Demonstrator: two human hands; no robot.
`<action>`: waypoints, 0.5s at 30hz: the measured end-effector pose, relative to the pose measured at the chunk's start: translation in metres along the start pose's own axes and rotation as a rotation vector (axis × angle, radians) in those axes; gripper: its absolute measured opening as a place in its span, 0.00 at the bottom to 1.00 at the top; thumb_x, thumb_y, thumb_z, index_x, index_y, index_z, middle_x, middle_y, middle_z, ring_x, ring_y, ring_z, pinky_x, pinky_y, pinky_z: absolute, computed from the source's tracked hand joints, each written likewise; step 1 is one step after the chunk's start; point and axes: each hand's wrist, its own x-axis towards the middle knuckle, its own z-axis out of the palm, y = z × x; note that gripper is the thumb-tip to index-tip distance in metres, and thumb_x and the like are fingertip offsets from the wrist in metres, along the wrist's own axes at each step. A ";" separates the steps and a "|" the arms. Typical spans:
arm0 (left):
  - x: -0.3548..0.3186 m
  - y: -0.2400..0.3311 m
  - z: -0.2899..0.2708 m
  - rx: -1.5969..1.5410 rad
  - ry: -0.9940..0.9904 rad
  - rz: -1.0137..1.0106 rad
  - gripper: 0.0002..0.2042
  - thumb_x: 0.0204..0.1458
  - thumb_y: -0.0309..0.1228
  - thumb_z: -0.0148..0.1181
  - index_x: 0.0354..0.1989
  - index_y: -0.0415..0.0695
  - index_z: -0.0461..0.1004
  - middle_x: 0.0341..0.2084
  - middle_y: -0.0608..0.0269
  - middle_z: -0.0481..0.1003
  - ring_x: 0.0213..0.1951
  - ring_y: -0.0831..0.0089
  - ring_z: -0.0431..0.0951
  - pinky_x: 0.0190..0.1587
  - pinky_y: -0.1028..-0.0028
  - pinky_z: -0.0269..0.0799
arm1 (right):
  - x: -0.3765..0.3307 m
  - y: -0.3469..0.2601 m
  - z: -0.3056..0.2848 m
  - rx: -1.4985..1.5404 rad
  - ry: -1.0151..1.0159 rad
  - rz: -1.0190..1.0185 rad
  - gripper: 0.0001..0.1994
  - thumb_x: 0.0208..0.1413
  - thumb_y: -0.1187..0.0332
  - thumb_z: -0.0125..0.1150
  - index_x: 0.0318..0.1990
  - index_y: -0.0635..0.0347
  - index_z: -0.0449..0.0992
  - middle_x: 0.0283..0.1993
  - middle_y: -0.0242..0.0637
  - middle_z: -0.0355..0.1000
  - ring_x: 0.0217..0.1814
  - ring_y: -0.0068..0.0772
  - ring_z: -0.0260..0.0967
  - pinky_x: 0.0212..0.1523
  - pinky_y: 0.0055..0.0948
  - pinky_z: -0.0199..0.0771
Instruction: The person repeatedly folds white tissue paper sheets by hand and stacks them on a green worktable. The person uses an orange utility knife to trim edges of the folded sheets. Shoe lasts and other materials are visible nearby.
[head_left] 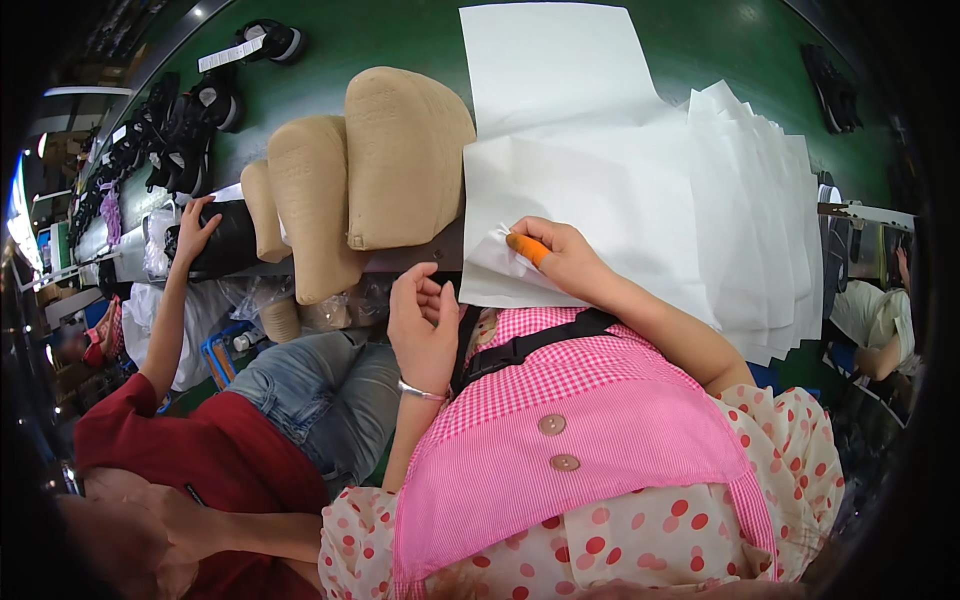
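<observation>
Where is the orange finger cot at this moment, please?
In the head view, the orange finger cot sits on the right hand, pinching a corner of the white paper stack, just right of the tan padded forms.

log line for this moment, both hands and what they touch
right hand: pinching corner of top white paper sheet, orange finger cot on | left hand: empty, raised by table edge | beside: tan shoe lasts

Three tan padded shoe forms [340, 170] stand in a row on the green worktop [400, 40]. One stack of white tissue sheets [690, 190] lies beside them, too many to count, with one larger sheet [550, 60] behind. Two round buttons [552, 425] sit on the pink apron. Dark shoes [180, 120] farther back are too small to count.
</observation>
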 end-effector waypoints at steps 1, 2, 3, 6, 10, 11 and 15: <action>0.003 0.001 -0.001 -0.107 -0.066 -0.003 0.08 0.56 0.24 0.55 0.44 0.38 0.71 0.30 0.67 0.72 0.30 0.83 0.71 0.32 0.84 0.68 | -0.001 -0.002 0.000 0.001 -0.006 -0.009 0.08 0.61 0.66 0.52 0.37 0.60 0.74 0.23 0.28 0.65 0.26 0.18 0.57 0.28 0.22 0.60; 0.005 0.002 -0.002 -0.212 -0.124 -0.010 0.08 0.57 0.25 0.53 0.43 0.38 0.72 0.30 0.66 0.73 0.30 0.83 0.72 0.33 0.84 0.69 | -0.002 -0.004 0.001 0.005 -0.010 -0.027 0.08 0.61 0.66 0.52 0.37 0.61 0.74 0.23 0.29 0.66 0.26 0.18 0.57 0.29 0.22 0.60; 0.007 0.009 -0.001 -0.318 -0.221 -0.072 0.07 0.59 0.25 0.52 0.42 0.37 0.73 0.30 0.66 0.73 0.30 0.83 0.72 0.33 0.84 0.69 | -0.003 -0.005 0.001 0.010 -0.012 -0.045 0.08 0.61 0.66 0.51 0.37 0.61 0.74 0.23 0.29 0.66 0.27 0.18 0.57 0.29 0.22 0.60; 0.014 0.019 0.010 -0.402 -0.419 -0.233 0.09 0.61 0.28 0.49 0.39 0.35 0.73 0.31 0.63 0.75 0.30 0.80 0.75 0.33 0.82 0.71 | -0.004 -0.005 0.002 0.055 -0.020 -0.079 0.08 0.61 0.68 0.50 0.38 0.61 0.74 0.25 0.30 0.67 0.28 0.19 0.60 0.31 0.22 0.63; 0.016 0.004 0.021 -0.552 -0.470 -0.308 0.11 0.62 0.32 0.50 0.39 0.35 0.72 0.31 0.60 0.75 0.30 0.76 0.77 0.34 0.79 0.75 | -0.005 -0.003 0.006 0.346 -0.039 -0.032 0.08 0.58 0.71 0.49 0.41 0.61 0.75 0.30 0.32 0.71 0.32 0.22 0.65 0.36 0.24 0.68; 0.016 0.001 0.022 -0.586 -0.463 -0.344 0.12 0.61 0.33 0.50 0.39 0.35 0.72 0.31 0.59 0.75 0.30 0.75 0.78 0.34 0.78 0.75 | -0.005 -0.004 0.006 0.261 -0.042 -0.094 0.08 0.58 0.72 0.49 0.41 0.61 0.75 0.31 0.33 0.71 0.33 0.23 0.67 0.37 0.24 0.68; 0.016 -0.001 0.020 -0.732 -0.473 -0.532 0.13 0.61 0.35 0.51 0.41 0.35 0.71 0.31 0.57 0.76 0.30 0.73 0.79 0.35 0.77 0.77 | -0.006 -0.005 0.005 -0.020 -0.085 -0.319 0.09 0.57 0.73 0.50 0.41 0.61 0.76 0.36 0.36 0.74 0.37 0.27 0.71 0.40 0.26 0.70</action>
